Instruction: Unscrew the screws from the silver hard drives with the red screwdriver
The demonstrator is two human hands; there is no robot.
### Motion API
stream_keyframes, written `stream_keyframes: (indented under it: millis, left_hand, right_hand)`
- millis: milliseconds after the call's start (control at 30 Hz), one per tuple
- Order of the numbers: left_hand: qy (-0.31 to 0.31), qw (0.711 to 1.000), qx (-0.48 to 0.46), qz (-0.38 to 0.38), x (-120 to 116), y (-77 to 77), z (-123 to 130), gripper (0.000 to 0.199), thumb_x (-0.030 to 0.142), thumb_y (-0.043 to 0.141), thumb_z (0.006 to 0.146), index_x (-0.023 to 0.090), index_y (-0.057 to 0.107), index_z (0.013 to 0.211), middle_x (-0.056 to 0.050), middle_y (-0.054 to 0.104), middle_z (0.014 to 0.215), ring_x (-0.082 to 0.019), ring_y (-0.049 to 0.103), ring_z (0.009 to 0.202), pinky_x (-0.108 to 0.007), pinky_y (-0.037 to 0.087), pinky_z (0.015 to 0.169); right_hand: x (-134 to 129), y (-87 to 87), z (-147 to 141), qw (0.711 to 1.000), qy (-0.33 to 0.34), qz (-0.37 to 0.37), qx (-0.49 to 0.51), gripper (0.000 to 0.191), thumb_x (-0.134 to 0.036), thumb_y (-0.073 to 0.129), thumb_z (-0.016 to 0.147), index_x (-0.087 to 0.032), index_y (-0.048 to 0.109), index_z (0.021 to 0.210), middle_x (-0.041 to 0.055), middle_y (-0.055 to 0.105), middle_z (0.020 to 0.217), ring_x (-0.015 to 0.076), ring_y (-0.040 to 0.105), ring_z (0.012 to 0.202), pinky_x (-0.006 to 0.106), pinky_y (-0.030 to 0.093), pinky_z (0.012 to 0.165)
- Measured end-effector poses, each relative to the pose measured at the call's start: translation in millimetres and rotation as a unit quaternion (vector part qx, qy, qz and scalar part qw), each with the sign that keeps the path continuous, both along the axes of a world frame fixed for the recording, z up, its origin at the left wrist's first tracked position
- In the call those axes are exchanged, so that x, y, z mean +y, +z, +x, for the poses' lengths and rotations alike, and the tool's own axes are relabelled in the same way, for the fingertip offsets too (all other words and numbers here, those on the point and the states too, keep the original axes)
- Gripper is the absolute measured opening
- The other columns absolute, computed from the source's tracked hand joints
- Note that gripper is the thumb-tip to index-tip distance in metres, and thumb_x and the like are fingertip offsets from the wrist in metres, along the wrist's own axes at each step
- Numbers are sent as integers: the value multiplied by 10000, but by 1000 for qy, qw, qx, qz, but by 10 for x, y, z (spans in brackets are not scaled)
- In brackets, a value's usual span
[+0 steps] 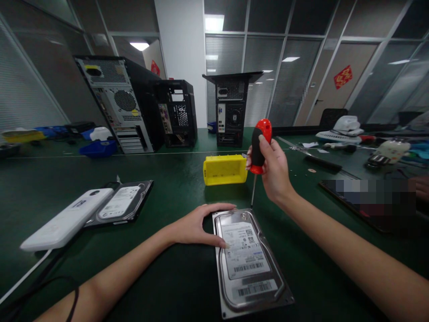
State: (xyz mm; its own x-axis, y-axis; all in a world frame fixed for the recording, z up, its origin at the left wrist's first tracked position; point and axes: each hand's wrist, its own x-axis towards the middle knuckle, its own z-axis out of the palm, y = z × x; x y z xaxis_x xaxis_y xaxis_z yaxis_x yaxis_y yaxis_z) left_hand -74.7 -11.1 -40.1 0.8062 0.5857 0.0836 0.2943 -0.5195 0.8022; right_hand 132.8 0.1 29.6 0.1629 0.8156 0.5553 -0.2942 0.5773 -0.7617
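A silver hard drive (248,264) with a white label lies on the green table in front of me. My left hand (197,226) grips its far left corner, the thumb on the top face and the fingers along the far edge. In my right hand (273,165) is a red and black screwdriver (260,147), held upright with the fingers wrapped around its handle. The tip of its thin shaft meets the far right corner of the drive; the screw there is too small to make out. Just beyond the drive sits a yellow plastic bin (225,171).
To the left, a white power bank (69,219) with a cable leans against a second hard drive (122,203). Computer cases (125,103) stand at the back, beside a blue bin (98,148). A dark-framed panel (351,210), partly blurred, and another person's hand (420,185) are at the right.
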Motion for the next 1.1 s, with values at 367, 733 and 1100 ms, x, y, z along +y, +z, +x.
stream_keyframes:
  millis: [367,733,1100]
  left_hand:
    - [4,1000,-5,0,-10,14,14,802,383,819,668,259,452,1369,-54,487,1406,-272,436,1292,-424,288,1109]
    - [12,1000,-2,-8,-21,35,12,796,379,819,665,264,459,1366,-56,486,1408,-281,434,1292,-435,293,1104]
    - [12,1000,-2,-13,-23,32,14,798,403,816,662,276,460,1364,-59,482,1411,-297,423,1300,-469,282,1107]
  right_hand:
    - [5,-36,1,1000,4,10,-20,409,-338,737,743,-259,389,942,-108,521,588,65,444,413,187,354,381]
    - [-24,4,-15,999,21,28,6,261,-361,676,768,-202,488,856,-63,536,666,58,476,479,204,398,461]
    - [-87,24,-26,999,-31,17,-11,326,-354,719,730,-249,473,916,-86,427,598,71,375,435,233,295,414]
